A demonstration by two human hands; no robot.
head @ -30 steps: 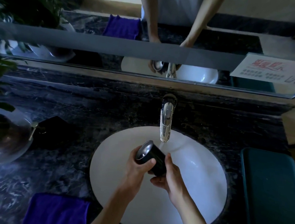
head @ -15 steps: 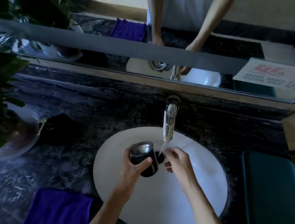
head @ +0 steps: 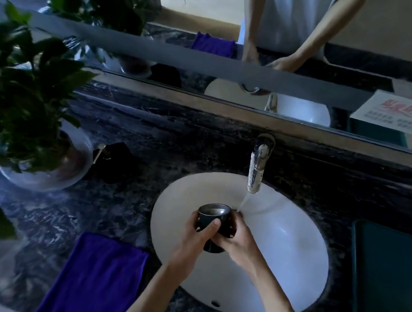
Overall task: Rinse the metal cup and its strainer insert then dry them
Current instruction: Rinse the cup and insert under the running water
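The dark metal cup [head: 212,215] with a shiny inside stands nearly upright over the white sink basin [head: 287,264]. My left hand [head: 196,235] grips its left side, thumb across the front wall. My right hand [head: 237,237] wraps the cup's right side and bottom, fingers curled round it. Water runs from the chrome tap [head: 256,172] and lands just right of the cup, by my right fingers. I cannot make out the strainer insert apart from the cup.
A purple towel [head: 96,277] lies on the dark marble counter [head: 120,212] left of the basin. A potted plant [head: 25,97] in a glass bowl and a small black object [head: 114,161] stand farther left. A dark green pad [head: 388,289] lies on the right. A mirror runs along the back.
My right hand came back from under the stream and closed on the cup's right side. The cup turned more upright and sits lower in the basin. The view swung right.
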